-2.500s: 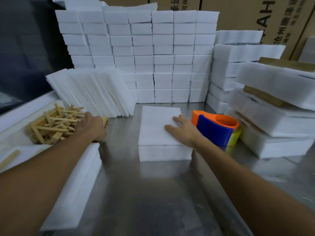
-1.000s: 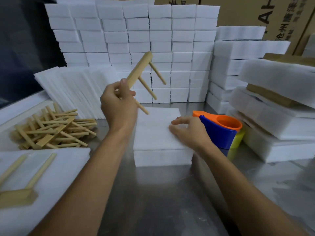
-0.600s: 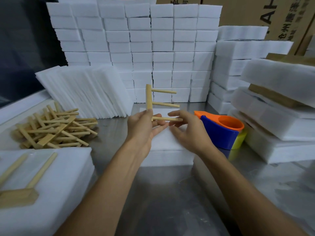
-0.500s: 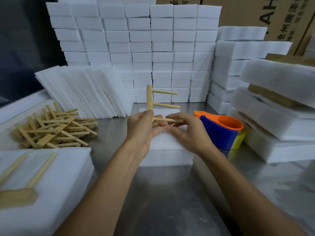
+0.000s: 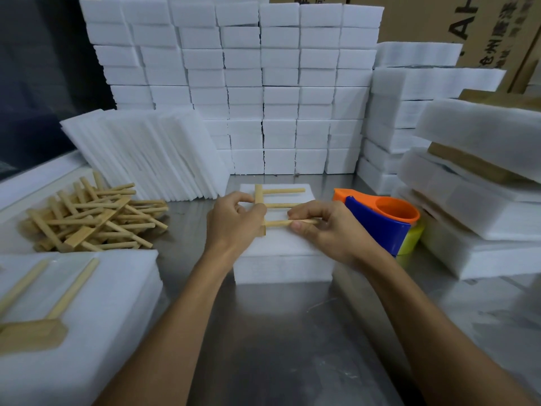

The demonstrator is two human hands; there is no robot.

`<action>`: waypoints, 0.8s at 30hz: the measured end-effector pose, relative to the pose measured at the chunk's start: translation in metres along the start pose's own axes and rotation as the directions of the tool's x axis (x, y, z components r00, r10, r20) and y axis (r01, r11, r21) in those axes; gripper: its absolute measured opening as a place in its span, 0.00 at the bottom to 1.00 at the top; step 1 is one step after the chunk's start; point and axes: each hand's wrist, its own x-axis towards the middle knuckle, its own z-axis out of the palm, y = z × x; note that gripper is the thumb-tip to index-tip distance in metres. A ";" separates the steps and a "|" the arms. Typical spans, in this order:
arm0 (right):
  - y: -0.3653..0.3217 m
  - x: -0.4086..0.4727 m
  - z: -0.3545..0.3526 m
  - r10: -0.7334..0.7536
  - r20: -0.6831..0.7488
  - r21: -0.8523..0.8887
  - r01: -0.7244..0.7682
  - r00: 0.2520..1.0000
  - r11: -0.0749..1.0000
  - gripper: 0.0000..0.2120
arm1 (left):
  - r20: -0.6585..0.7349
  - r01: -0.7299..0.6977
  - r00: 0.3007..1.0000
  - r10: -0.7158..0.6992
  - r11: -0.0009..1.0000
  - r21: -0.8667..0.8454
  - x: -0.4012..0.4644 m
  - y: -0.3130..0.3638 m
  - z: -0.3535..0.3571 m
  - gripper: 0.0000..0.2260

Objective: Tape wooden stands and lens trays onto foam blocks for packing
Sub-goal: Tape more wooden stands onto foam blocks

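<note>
A wooden stand (image 5: 278,205), a flat bar with three thin pegs pointing right, lies flat on top of a white foam block (image 5: 281,260) in the middle of the steel table. My left hand (image 5: 232,224) grips the stand's bar at its near left end. My right hand (image 5: 328,227) pinches the nearest peg between thumb and fingers. An orange and blue tape dispenser (image 5: 377,219) stands just right of the block, close to my right hand.
A loose pile of wooden stands (image 5: 87,218) lies at the left. A foam block with a taped stand (image 5: 52,303) sits at the near left. Foam sheets (image 5: 146,153) lean behind the pile; stacked foam blocks (image 5: 263,83) wall the back, packed stacks (image 5: 480,183) the right.
My left hand took a stand from the pile, lifted it and brought it over the block. Both hands have now lowered it from upright to lying flat on the foam.
</note>
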 end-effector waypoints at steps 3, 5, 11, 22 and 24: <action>0.001 -0.002 -0.003 0.011 0.037 0.043 -0.013 0.999 0.999 0.06 | 0.123 -0.040 0.991 0.044 0.999 -0.033 0.005 -0.007 -0.003 0.14; -0.001 -0.002 -0.003 0.024 0.048 0.083 -0.028 0.999 0.996 0.05 | 0.192 -0.037 0.980 0.060 0.992 -0.121 0.006 -0.008 -0.005 0.15; -0.005 -0.002 0.006 0.033 0.027 0.003 -0.033 0.999 0.999 0.07 | 0.244 -0.021 0.966 0.085 0.967 -0.253 0.005 -0.016 -0.006 0.13; -0.007 -0.004 0.008 0.095 -0.035 -0.026 -0.096 0.995 0.995 0.06 | 0.322 0.049 0.945 0.058 0.948 -0.316 0.007 -0.021 -0.003 0.17; -0.008 -0.004 0.007 0.101 -0.031 -0.027 -0.102 0.994 0.994 0.05 | 0.334 0.052 0.941 0.058 0.950 -0.309 0.008 -0.022 -0.004 0.18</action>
